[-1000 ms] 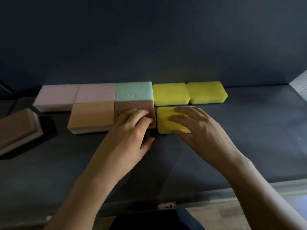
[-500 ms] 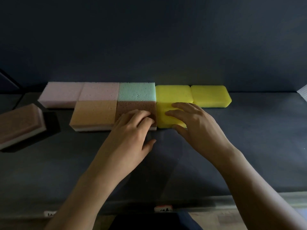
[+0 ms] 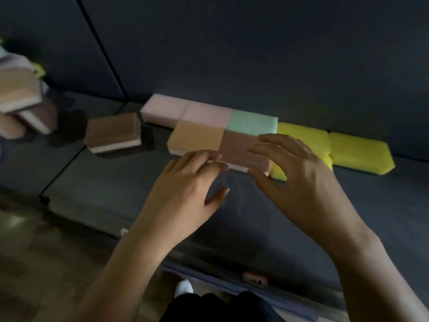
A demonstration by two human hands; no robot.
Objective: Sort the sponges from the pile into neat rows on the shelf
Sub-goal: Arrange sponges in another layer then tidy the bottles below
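Brown sponge (image 3: 241, 151) lies flat before the mint-green sponge (image 3: 253, 123), long axis along it. The left hand (image 3: 185, 187) touches its front with relaxed fingers; the right hand (image 3: 301, 180) arches over it, grip unclear.

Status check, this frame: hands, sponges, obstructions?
Left hand and right hand open, fingers at brown rectangular foam sponge in front row. Loose brown-and-white sponge waits left. Nothing blocking.

Shelf (image 3: 104, 182) bare before sponge rows (image 3: 209, 126) and right of yellow sponge (image 3: 357, 152). Loose brown sponge (image 3: 111, 133), pile (image 3: 21, 101) block left; wall (image 3: 232, 54) behind.
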